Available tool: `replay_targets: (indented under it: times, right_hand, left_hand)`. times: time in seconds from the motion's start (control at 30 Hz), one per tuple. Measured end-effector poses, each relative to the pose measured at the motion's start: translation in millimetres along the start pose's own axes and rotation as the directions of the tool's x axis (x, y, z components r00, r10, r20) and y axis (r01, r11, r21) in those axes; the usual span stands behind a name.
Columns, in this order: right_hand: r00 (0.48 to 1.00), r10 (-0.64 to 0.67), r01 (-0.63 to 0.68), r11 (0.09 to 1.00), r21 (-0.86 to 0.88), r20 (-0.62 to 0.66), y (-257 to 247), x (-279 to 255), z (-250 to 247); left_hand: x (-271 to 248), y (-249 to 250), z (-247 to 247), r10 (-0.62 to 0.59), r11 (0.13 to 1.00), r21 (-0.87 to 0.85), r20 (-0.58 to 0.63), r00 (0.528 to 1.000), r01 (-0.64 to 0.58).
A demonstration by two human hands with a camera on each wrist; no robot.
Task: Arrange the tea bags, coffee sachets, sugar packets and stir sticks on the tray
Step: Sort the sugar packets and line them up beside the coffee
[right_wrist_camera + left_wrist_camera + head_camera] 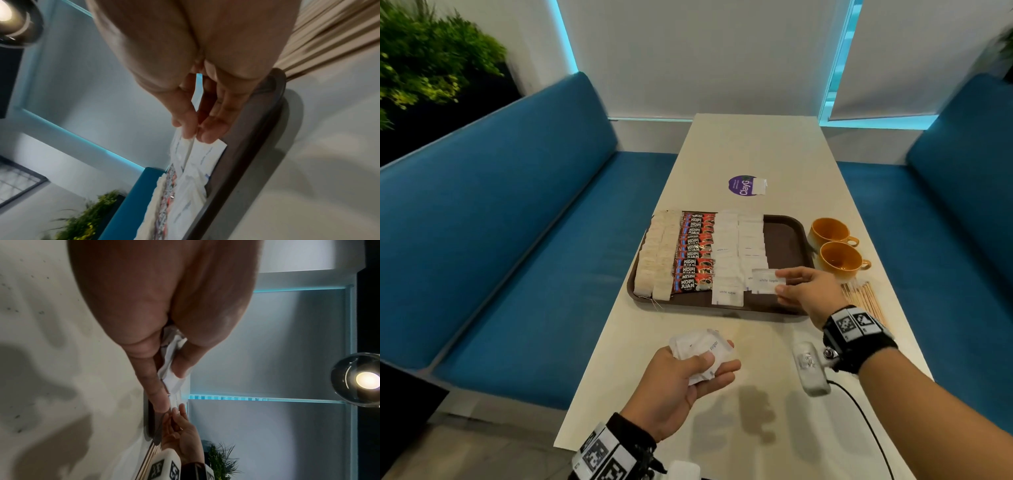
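Nearest you, your left hand (pixel 681 380) clutches a crumpled bunch of sugar packets (pixel 700 346) above the bench (pixel 756 411); loosen it and they scatter. Beyond, your right hand (pixel 808 291) pinches one sugar packet (pixel 768 281) over the tray (pixel 787 233), where a careless drop could nudge the rows askew. Stir sticks (pixel 863 301) lie partly behind your wrist. How many packets the bunch holds is unclear.

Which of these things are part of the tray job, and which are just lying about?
Part of the job: tray, tea bags, coffee sachets, sugar packets, stir sticks.

Just lying about: two orange cups, purple sticker, blue benches, plant.
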State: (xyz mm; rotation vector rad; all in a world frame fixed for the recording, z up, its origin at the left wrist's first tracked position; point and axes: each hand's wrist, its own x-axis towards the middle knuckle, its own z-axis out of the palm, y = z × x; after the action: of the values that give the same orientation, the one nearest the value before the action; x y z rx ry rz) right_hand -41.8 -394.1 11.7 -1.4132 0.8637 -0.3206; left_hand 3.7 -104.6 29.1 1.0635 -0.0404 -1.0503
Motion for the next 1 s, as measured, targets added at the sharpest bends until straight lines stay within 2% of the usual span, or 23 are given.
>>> replay_targets:
  times: [0.17, 0.33, 0.6, 0.73, 0.87, 1.0]
  right_hand:
    - [1.000, 0.018, -0.020, 0.967, -0.252, -0.012, 7.5, 31.7, 8.6]
    - [1.000, 0.028, -0.028, 0.861, -0.507, -0.008, 12.2, 46.7, 15.0]
    - [0.999, 0.026, -0.033, 0.775, -0.631, -0.020, 12.5, 56.0, 20.5]
    - [0.999, -0.003, -0.019, 0.801, -0.599, -0.035, 12.0, 49.5, 15.9]
    - [0.989, -0.145, 0.110, 0.880, -0.462, -0.041, -2.6, 13.1, 16.1]
    - [0.975, -0.167, 0.202, 0.938, -0.280, 0.144, -20.3, -56.1, 24.0]
  left_hand:
    - [2.3, 2.0, -5.7, -0.019, 1.000, -0.003, -0.016, 1.000, 0.019]
    - [5.8, 2.0, -11.7, -0.024, 1.000, 0.004, -0.021, 0.999, 0.024]
    - [10.3, -0.9, -15.7, -0.020, 1.000, 0.003, -0.032, 0.999, 0.021]
    - [8.5, 0.5, -13.7, -0.005, 1.000, 0.009, -0.037, 0.999, 0.005]
    - [6.0, 2.6, -9.5, 0.014, 1.000, 0.004, -0.051, 0.999, -0.014]
    - [3.0, 4.6, -2.3, 0.047, 0.999, 0.013, -0.089, 0.995, -0.046]
